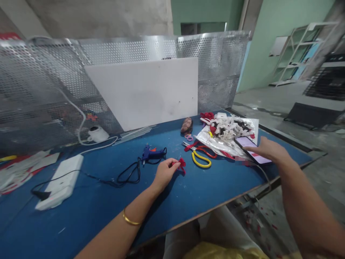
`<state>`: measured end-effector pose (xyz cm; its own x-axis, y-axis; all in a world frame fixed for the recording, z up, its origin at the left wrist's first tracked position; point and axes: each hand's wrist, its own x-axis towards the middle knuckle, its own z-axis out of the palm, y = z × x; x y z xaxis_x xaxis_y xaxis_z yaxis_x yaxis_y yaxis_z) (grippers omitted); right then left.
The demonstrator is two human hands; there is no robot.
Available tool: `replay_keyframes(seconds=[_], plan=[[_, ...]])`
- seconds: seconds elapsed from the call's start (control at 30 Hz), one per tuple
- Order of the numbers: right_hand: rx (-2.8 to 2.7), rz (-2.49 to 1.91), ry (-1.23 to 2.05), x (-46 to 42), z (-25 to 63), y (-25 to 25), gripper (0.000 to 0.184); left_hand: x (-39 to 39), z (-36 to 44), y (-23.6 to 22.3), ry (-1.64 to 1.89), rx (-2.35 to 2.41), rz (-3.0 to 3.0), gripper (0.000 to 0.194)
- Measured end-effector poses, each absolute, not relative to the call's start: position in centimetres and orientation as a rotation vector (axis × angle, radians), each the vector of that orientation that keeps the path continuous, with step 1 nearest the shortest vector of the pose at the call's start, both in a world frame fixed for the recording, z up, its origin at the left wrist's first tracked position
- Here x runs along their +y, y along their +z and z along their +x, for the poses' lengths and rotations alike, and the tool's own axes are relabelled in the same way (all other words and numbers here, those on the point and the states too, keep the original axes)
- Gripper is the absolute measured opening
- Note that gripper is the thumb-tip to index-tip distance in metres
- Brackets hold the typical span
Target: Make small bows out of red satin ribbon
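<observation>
My left hand (pixel 165 173) is closed in a pinch on a small red ribbon bow (pixel 182 164), a little above the blue tabletop. My right hand (pixel 269 149) is over a phone (pixel 252 148) with a lit screen, one finger stretched out onto the glass; its other fingers are partly hidden. Between the hands lie scissors (pixel 201 159) with yellow and red handles, a red ribbon strip across their blades. Just left of the bow, a blue glue gun (pixel 152 154) rests on the table. Beyond the phone, a clear plastic bag (pixel 207 138) carries a heap of white, black and red ribbon pieces (pixel 229 126).
A white power strip (pixel 63 181) and black cords occupy the left side. A white cup-shaped object (pixel 97 134) stands near the perforated metal screen (pixel 140 48), where a white board (pixel 151 93) leans. Hair ties (pixel 188 137) lie by a brown bundle (pixel 187 125). A cable runs off the front edge.
</observation>
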<state>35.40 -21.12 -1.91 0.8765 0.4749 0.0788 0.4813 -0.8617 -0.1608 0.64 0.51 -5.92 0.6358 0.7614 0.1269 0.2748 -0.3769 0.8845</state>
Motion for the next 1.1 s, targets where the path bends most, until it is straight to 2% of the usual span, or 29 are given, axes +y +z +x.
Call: replay_keyframes(seconds=[0.1, 0.2, 0.5, 0.7, 0.87, 0.97, 1.1], plan=[[-0.778, -2.877, 0.141, -21.0, 36.7, -3.6, 0.088, 0.4, 0.6, -5.8, 0.67, 0.81, 1.943, 0.032], [-0.742, -2.885, 0.093, -20.1, 36.2, -3.8, 0.092, 0.3, 0.6, -5.6, 0.666, 0.798, 1.943, 0.031], [-0.632, -2.959, 0.01, -19.9, 33.6, -1.5, 0.071, 0.4, 0.6, -6.0, 0.675, 0.749, 1.921, 0.031], [-0.688, -2.895, -0.227, -19.3, 30.7, 3.3, 0.076, 0.3, 0.7, -6.3, 0.685, 0.776, 1.979, 0.028], [-1.099, -2.397, -0.346, -10.3, 25.2, 8.6, 0.092, 0.3, 0.7, -6.3, 0.68, 0.815, 2.005, 0.025], [-1.261, -2.129, -0.253, -1.4, 22.0, 9.6, 0.084, 0.2, 0.6, -6.2, 0.669, 0.824, 1.984, 0.022], [-1.194, -1.96, -0.082, 9.6, 18.6, 8.3, 0.079, 0.2, 0.5, -6.2, 0.684, 0.85, 1.919, 0.02]])
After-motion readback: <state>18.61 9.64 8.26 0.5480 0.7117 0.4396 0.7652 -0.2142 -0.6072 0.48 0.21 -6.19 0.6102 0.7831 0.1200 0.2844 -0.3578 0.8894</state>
